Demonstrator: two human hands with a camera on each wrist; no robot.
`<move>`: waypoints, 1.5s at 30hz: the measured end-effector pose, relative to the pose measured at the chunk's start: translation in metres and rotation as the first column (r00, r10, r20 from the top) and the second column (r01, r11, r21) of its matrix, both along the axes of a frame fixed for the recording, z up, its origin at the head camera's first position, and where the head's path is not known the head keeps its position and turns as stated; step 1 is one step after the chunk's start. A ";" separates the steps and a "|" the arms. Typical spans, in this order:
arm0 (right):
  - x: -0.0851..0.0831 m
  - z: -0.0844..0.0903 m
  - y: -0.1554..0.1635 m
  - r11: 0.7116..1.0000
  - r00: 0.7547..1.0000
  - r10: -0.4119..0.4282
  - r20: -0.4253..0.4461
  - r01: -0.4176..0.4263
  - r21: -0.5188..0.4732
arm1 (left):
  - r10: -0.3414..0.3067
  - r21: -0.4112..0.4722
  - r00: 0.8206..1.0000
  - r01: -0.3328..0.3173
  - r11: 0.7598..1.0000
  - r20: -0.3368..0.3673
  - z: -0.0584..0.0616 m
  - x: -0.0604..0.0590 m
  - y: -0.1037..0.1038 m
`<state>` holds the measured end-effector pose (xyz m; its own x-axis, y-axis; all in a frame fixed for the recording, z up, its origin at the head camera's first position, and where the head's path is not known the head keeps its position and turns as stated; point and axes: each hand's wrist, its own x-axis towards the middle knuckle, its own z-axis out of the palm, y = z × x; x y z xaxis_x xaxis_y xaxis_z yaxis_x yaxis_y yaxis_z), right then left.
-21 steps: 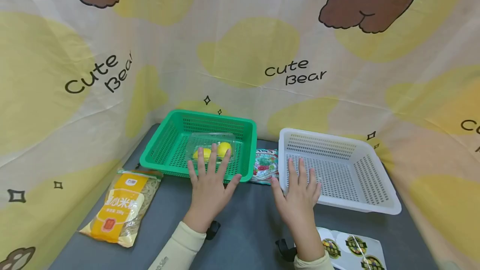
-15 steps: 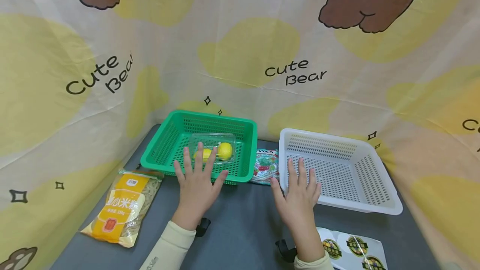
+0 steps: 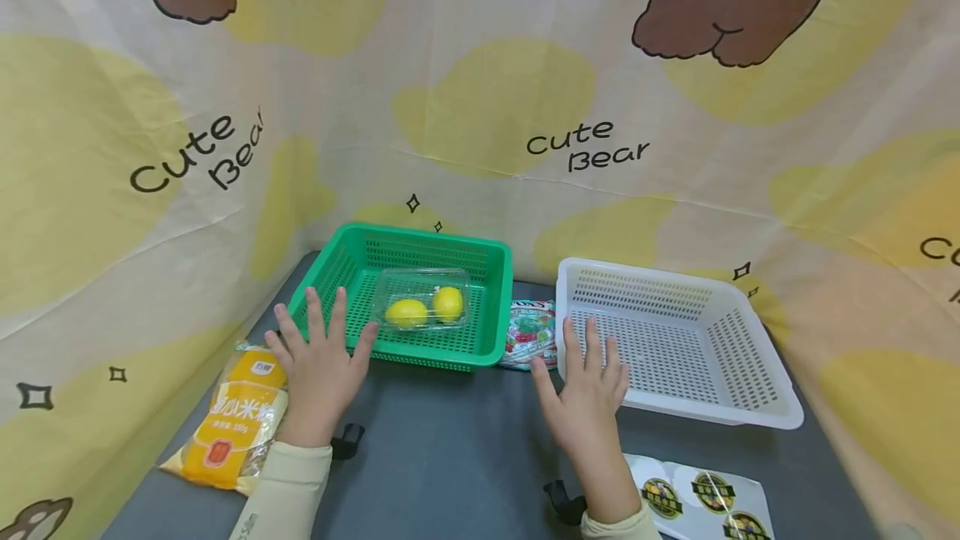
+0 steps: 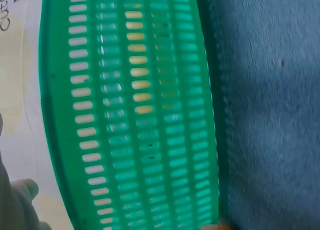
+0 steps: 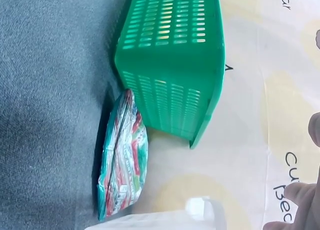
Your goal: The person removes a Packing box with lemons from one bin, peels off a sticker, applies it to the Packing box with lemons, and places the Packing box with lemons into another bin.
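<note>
- Hovering: left hand [image 3: 318, 369] sits lower left of centre in the head view, fingers spread and straight, grip released, holding nothing.
- It is over the near left corner of the green basket [image 3: 352, 269], just beside the yellow noodle packet [image 3: 236, 415], which lies flat on the table [image 3: 450, 448] at lower left.
- Right hand [image 3: 585, 398], lower centre, is also flat with grip released, fingertips at the near left rim of the white basket [image 3: 757, 407].
- Clear box of two lemons [image 3: 423, 307] lies inside the green basket; candy pouch [image 3: 528, 332] lies between the baskets.
- Sticker sheet [image 3: 705, 494] lies at lower right.
- Judgement: a reach is in hand, nothing gripped; the noodle packet looks the nearest candidate. Next move calls for lowering the left hand and curling fingers round an edge.
</note>
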<state>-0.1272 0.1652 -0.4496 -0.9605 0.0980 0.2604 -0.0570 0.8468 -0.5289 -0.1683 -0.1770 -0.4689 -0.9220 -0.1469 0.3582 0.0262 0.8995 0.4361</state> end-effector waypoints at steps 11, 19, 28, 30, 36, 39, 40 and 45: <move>-0.001 -0.003 -0.010 0.999 0.999 0.032 -0.007 -0.032 -0.001 | 0.034 0.001 0.996 -0.034 0.999 0.086 -0.009 -0.001 -0.020; -0.006 0.001 -0.024 0.997 0.997 0.075 -0.026 -0.076 -0.028 | 0.020 0.037 0.984 -0.027 0.999 0.177 -0.008 0.000 -0.022; -0.017 0.020 -0.049 0.979 0.986 0.162 -0.026 -0.164 -0.122 | 0.009 0.076 0.975 -0.027 0.997 0.223 -0.003 -0.004 -0.017; -0.022 0.024 -0.055 0.966 0.980 0.196 -0.021 -0.197 -0.169 | 0.008 0.083 0.975 -0.027 0.996 0.220 -0.002 -0.005 -0.016; -0.047 0.033 -0.078 0.912 0.956 0.292 0.024 -0.271 -0.308 | 0.010 0.100 0.979 -0.031 0.994 0.206 -0.002 -0.007 -0.013; -0.064 0.037 -0.089 0.874 0.936 0.348 0.048 -0.305 -0.379 | 0.015 0.096 0.978 -0.036 0.995 0.210 -0.002 -0.007 -0.013; -0.071 0.038 -0.092 0.861 0.930 0.363 0.058 -0.311 -0.402 | 0.016 0.093 0.978 -0.036 0.995 0.210 -0.002 -0.007 -0.013; -0.108 0.039 -0.102 0.841 0.915 0.380 0.136 -0.281 -0.462 | 0.016 0.091 0.976 -0.037 0.995 0.219 -0.004 -0.008 -0.014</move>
<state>-0.2348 0.0629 -0.4107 -0.9817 -0.1829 0.0528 -0.1371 0.4873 -0.8624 -0.1766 -0.1910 -0.4728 -0.9717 -0.1956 0.1326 -0.1019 0.8532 0.5116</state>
